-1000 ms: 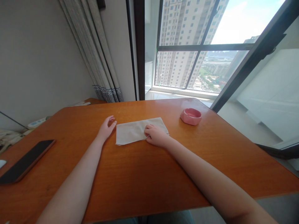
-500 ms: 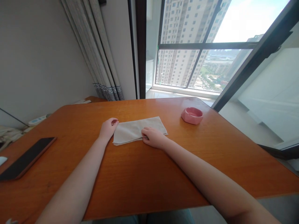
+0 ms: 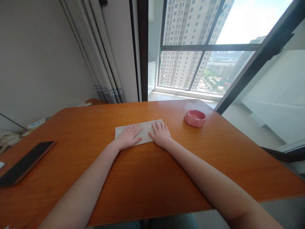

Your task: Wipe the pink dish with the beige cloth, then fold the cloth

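A pale, folded cloth [image 3: 145, 133] lies flat on the wooden table [image 3: 147, 178], its long side running left to right. My left hand [image 3: 128, 136] rests palm down on its left part, fingers spread. On the right end of the cloth my right hand [image 3: 160, 134] lies flat too, with its fingers apart. Neither hand grips anything. Parts of the cloth are hidden under both palms.
To the right of the cloth stands a pink angular bowl [image 3: 194, 118]. A dark flat slab with a brown edge [image 3: 27, 163] lies at the table's left. Behind the table are a grey curtain [image 3: 95, 47] and a large window [image 3: 186, 66].
My left hand has moved from beside the cloth's left edge onto the cloth. My right hand has let go of the near edge, and its fingers have spread flat on the cloth.
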### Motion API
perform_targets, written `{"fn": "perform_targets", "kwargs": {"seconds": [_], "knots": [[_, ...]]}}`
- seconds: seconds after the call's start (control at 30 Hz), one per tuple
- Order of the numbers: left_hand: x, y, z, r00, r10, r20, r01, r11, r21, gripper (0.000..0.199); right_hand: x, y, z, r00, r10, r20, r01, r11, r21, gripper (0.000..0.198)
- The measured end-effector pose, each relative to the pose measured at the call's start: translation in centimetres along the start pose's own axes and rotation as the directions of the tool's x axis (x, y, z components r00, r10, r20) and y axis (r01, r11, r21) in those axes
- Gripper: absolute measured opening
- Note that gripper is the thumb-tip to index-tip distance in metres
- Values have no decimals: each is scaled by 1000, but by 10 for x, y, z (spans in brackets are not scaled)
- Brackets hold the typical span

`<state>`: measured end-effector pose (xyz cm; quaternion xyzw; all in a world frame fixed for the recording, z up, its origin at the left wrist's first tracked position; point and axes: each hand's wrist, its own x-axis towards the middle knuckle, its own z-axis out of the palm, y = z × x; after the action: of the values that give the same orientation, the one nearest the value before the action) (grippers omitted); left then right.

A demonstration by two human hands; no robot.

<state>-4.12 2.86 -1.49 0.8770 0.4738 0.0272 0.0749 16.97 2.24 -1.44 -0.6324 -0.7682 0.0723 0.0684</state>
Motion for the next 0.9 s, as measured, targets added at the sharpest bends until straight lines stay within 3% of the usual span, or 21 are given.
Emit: {"fn": "perform_targets", "kwargs": {"seconds": [0.1,0.2,0.3,0.4,0.47,0.57,0.7,0.77,0.9], "knots": [[-1,-9,1,1000,-22,5,22,1000,9,67,2,-2,2,993,106,56,-104,994,-27,74],[-3,-22,-1,980,-188,-69,189,982,14,64,4,-2,0,981,188,53,-186,982,-33,80],[-6,-32,-4,867,-425,-260,438,899,-6,59,6,4,-3,964,264,41,-263,964,-35,81],[-9,-34,-11,758,-529,-383,546,835,-72,50,9,12,-3,950,312,19,-311,950,-32,81],[-10,-31,-14,753,-581,-309,575,809,-121,45,10,16,-2,947,321,-1,-321,947,-27,81],[-8,-26,-14,783,-600,-165,571,798,-192,38,11,19,1,946,322,-21,-322,946,-18,81],[-2,-29,-9,800,-552,-235,445,809,-385,12,11,19,1,954,285,-89,-287,958,-5,76],[0,-36,-7,732,-605,-314,393,751,-531,8,10,19,-1,964,218,-151,-219,976,8,66],[-3,-55,-7,413,-836,-363,174,463,-869,21,6,15,-6,980,-14,-198,20,999,29,41]]}}
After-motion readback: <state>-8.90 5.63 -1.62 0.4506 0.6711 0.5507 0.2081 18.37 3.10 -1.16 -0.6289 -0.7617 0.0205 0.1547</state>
